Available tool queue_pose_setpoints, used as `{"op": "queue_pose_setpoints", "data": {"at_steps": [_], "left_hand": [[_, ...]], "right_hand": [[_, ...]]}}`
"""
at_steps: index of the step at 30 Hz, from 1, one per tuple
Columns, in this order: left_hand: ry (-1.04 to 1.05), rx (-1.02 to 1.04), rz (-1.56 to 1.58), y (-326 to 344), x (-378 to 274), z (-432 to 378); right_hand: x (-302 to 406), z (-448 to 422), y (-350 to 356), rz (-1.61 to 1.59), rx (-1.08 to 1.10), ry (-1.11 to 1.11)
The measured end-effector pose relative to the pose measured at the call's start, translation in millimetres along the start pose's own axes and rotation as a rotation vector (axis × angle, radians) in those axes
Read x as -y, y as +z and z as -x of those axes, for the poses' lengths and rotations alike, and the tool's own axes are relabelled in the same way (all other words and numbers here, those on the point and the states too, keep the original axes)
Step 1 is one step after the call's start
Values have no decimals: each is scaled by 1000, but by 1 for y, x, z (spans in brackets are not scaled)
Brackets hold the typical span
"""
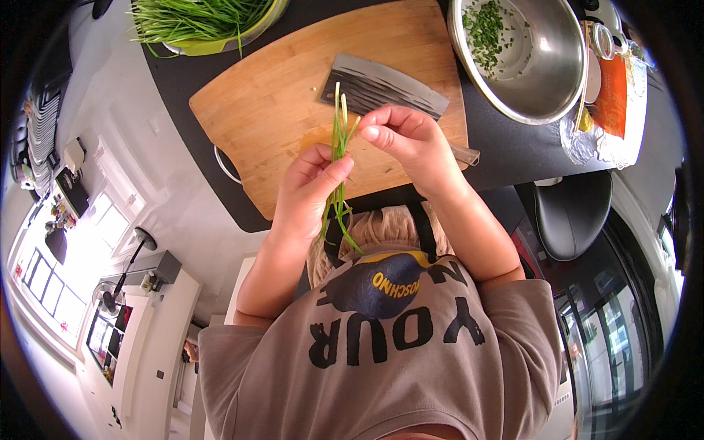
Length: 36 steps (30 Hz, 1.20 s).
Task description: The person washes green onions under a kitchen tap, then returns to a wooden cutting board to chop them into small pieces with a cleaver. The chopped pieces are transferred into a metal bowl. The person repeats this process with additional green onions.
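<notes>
A small bunch of green chives (340, 140) is pinched upright between the thumb and fingers of my left hand (312, 184), their pale ends pointing away from me. At the tip of one stalk, my right hand (410, 144) has thumb and forefinger close together; whether they grip the stalk I cannot tell. Both hands are above the wooden cutting board (264, 115). Behind my right hand a cleaver (385, 85) lies flat on the board, with its handle (465, 154) partly hidden by my wrist.
A green-yellow basket (203, 46) heaped with long chives (192, 19) stands at the back left. At the back right, a steel bowl (555, 60) holds chopped chives (487, 36). Beyond it are a glass jar (603, 41) and an orange packet (611, 96). A black chair (575, 220) stands at the right.
</notes>
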<state>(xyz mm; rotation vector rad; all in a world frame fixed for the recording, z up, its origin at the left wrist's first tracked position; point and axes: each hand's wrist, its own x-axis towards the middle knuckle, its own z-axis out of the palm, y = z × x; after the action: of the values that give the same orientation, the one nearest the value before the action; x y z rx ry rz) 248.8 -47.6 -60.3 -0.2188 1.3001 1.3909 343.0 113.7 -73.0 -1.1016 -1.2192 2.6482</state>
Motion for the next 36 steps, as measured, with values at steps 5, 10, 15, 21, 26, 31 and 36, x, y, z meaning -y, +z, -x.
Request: {"op": "queue_pose_setpoints", "data": {"at_steps": [5, 10, 15, 21, 26, 31, 36], "left_hand": [[93, 5, -42, 3, 4, -1], [95, -31, 11, 8, 3, 0], [112, -10, 7, 8, 4, -4], [306, -257, -413, -41, 3, -31], [316, -291, -538, -68, 10, -52], [433, -411, -1001, -78, 25, -61], [733, -469, -1333, -81, 33, -65]], "right_hand": [[-2, 0, 1, -11, -24, -20], [5, -2, -3, 11, -87, -36], [2, -6, -12, -68, -68, -11], [-2, -2, -31, -580, 59, 169], [-5, 0, -41, -659, 166, 222], [-16, 4, -55, 339, -198, -134], [-23, 12, -90, 1307, -432, -470]]}}
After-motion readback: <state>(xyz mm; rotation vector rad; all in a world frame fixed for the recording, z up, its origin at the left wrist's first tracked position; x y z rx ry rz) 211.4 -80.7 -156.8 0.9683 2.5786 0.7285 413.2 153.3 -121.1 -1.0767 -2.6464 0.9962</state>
